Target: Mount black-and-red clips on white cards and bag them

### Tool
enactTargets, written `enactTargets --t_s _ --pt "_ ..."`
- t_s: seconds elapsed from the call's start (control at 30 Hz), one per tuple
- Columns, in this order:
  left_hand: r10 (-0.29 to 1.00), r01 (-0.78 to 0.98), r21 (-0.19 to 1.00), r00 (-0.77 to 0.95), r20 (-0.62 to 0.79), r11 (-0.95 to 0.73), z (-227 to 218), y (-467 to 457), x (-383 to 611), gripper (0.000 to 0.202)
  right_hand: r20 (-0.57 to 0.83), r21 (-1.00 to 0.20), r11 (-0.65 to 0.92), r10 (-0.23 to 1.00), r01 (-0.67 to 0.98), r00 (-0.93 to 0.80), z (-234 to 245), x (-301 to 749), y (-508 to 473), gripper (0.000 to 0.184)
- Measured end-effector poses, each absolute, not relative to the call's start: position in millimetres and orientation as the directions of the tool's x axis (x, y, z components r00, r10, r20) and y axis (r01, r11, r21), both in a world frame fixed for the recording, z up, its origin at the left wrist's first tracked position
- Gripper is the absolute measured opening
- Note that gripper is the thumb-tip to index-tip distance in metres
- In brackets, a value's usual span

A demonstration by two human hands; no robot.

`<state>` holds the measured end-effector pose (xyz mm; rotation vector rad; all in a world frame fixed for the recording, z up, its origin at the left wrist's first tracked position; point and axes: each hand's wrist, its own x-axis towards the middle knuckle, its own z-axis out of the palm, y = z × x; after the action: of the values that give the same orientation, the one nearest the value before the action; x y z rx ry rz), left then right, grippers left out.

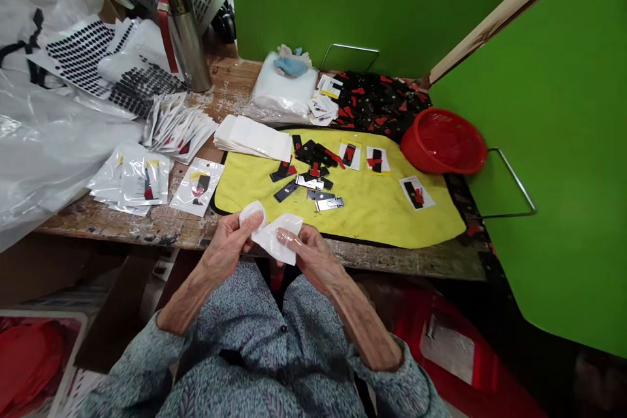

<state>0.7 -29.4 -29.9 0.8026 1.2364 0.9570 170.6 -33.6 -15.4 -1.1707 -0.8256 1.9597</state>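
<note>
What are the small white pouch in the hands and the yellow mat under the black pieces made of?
White pouch: probably thin plastic film, glossy, translucent at the creases. Yellow mat: likely soft woven cloth, matte, with a dark bound edge; fibre unclear.

Two hands (226, 247), one white pouch (274, 238)

Bright green walls (343, 6), worn wooden workbench (122, 225)

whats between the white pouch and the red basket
In the head view, a yellow cloth lies between the white plastic pouch and the red round plastic basket, carrying silver metal strips, black and red pieces and a white card.
</note>
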Motion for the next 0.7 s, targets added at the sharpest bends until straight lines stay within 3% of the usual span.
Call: enactTargets --t_s 0.1,0.2,0.27,0.33,0.6,0.7 --pt "0.994 0.271 0.956 0.005 -0.114 0.108 -24 -29 -12 0.057 -0.459 -0.831 -0.529 0.827 -0.172 -0.324 -17 174 -31 0.041" --pt "0.950 0.611 0.732 0.260 0.174 -0.301 -13 -30 -19 0.082 -0.442 -0.863 -0.501 0.810 -0.063 -0.384 -17 179 -30 0.041" --pt "0.876 0.626 0.633 0.439 0.198 -0.456 -8 -32 -18 0.077 -0.442 -0.871 -0.491 0.793 -0.011 -0.420 -16 181 -31 0.038" --pt "0.837 0.615 0.595 0.508 0.204 -0.518 -8 -35 -13 0.070 -0.447 -0.871 -0.491 0.781 0.014 -0.436 -17 182 -31 0.036" --pt "0.802 0.554 0.587 0.484 0.351 -0.591 -16 -34 -2 0.025 -0.439 -0.866 -0.500 0.777 -0.019 -0.451 -21 180 -31 0.039" --pt "0.804 0.532 0.605 0.436 0.405 -0.593 -17 -33 -5 0.016 -0.415 -0.902 -0.431 0.847 0.028 -0.333 -21 199 -31 0.036"
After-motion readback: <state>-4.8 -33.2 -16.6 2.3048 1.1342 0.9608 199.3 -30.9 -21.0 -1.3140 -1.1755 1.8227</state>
